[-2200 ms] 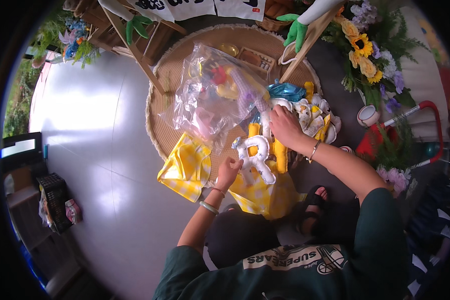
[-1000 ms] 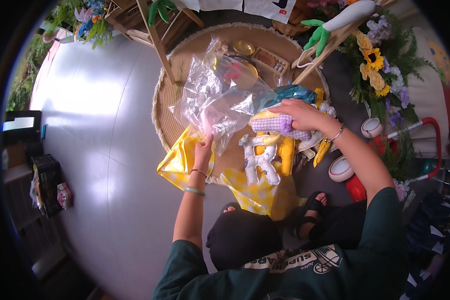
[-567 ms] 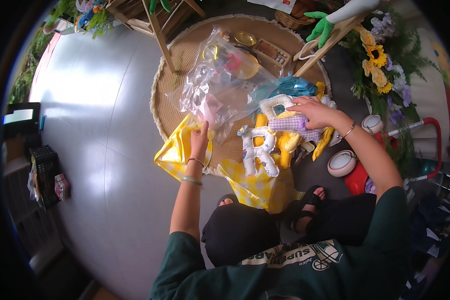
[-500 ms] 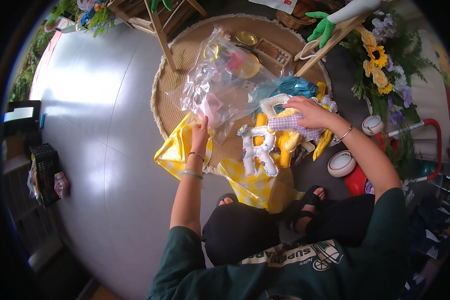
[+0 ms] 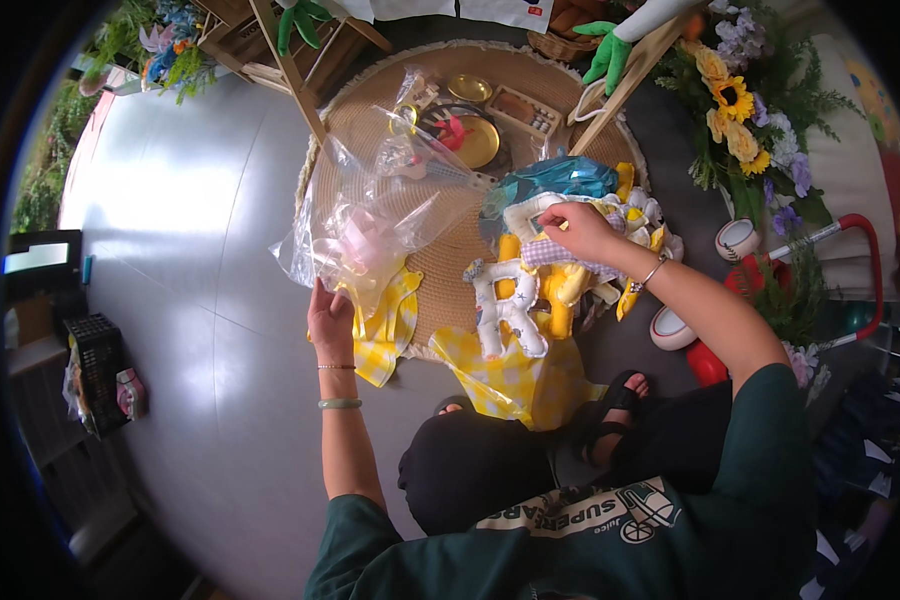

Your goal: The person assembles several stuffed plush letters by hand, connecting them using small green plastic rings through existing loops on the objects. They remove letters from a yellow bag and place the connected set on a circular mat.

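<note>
My left hand (image 5: 330, 312) is closed on the edge of a clear plastic bag (image 5: 310, 235) with something pale pink (image 5: 363, 240) inside. A yellow-and-white checked cloth (image 5: 395, 315) lies beside and below that hand. My right hand (image 5: 580, 232) is pinched over a heap of stuffed fabric letters, touching or just above a white letter (image 5: 523, 213) and a lilac checked piece (image 5: 560, 252); what it holds is too small to tell. A white patterned letter (image 5: 507, 305) and a yellow stuffed piece (image 5: 562, 300) lie nearer me.
A round woven mat (image 5: 450, 225) bears a gold dish (image 5: 475, 140), a wooden tray (image 5: 523, 108) and teal plastic (image 5: 560, 178). More checked cloth (image 5: 510, 380) lies before my feet. Flowers (image 5: 735, 100), a wooden stand leg (image 5: 625, 85) and a red-handled thing (image 5: 875, 270) stand right.
My left hand has moved left and down, drawing the plastic bag left and off the gold dish. My right hand has shifted slightly left, its fingers now pinched together.
</note>
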`<action>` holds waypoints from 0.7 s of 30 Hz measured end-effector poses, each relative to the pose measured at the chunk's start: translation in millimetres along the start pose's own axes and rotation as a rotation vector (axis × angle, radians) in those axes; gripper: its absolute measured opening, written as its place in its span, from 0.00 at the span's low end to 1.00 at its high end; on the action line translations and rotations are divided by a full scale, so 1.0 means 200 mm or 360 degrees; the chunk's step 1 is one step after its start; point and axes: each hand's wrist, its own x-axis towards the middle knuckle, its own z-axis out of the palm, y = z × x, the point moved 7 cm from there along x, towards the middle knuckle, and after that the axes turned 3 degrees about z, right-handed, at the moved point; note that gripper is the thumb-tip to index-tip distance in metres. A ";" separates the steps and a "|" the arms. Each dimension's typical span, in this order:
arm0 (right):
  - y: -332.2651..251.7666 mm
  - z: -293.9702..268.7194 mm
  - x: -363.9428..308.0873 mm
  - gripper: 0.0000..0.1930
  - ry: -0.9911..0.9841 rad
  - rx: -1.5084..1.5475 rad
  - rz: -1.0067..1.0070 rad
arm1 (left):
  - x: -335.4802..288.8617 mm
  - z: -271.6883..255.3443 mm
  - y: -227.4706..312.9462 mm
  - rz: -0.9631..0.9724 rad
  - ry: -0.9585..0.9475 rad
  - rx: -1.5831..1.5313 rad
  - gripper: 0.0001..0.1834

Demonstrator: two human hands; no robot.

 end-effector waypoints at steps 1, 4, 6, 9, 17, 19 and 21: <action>0.01 0.00 -0.01 0.11 0.0005 -0.0011 -0.0017 | -0.01 -0.02 0.02 0.0016 -0.0068 -0.0014 0.10; -0.04 0.03 -0.03 0.11 -0.0006 -0.0110 -0.0035 | -0.05 -0.29 0.11 0.0123 0.0219 0.0005 0.10; -0.05 0.01 -0.04 0.12 0.0048 -0.0307 -0.0150 | 0.01 -0.42 0.06 0.0062 0.0194 -0.0023 0.09; -0.02 -0.02 -0.08 0.20 -0.0064 -0.0601 -0.0142 | 0.06 -0.41 -0.05 -0.0029 0.0299 0.0006 0.08; 0.10 -0.20 -0.23 0.37 -0.0209 -0.0913 0.0035 | -0.03 -0.26 0.04 0.0273 0.0722 0.0704 0.17; 0.15 -0.21 -0.26 0.38 -0.0202 -0.0881 0.0026 | -0.12 -0.30 0.11 0.0529 0.0716 0.1145 0.20; 0.16 -0.19 -0.26 0.39 -0.0124 -0.0987 -0.0034 | -0.26 -0.15 0.10 0.0550 0.0789 0.1240 0.21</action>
